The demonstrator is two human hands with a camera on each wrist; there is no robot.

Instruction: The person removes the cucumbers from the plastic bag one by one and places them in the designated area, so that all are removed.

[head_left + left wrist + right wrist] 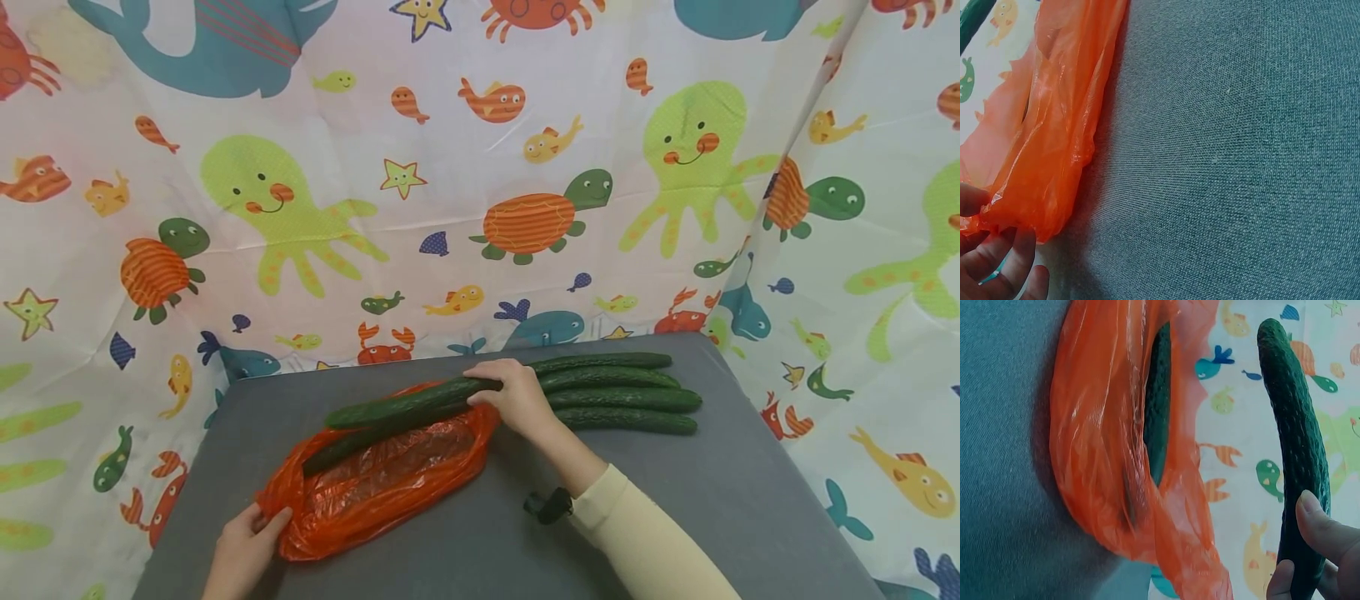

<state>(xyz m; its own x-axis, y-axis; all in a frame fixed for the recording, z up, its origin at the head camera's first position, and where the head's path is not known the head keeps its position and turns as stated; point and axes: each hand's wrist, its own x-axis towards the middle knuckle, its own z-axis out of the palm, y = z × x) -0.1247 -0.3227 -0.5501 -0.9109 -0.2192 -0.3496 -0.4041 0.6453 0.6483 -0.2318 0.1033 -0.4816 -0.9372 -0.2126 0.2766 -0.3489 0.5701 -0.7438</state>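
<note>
My right hand (517, 398) grips one end of a long dark green cucumber (405, 405), held above an orange plastic bag (390, 500); the right wrist view shows the cucumber (1294, 419) raised beside the bag (1097, 437). Inside the bag's opening lies another cucumber (1159, 412), partly hidden by the film. At the bag's near left end, my left hand (247, 542) pinches the plastic between thumb and fingers, seen also in the left wrist view, where the fingers (997, 256) hold the bag's corner (1041, 200).
Several cucumbers (626, 398) lie side by side on the grey table (480, 567), right of the bag. A dark strap (551, 506) is on the right wrist. Behind the table hangs a white cloth (450, 275) printed with sea animals.
</note>
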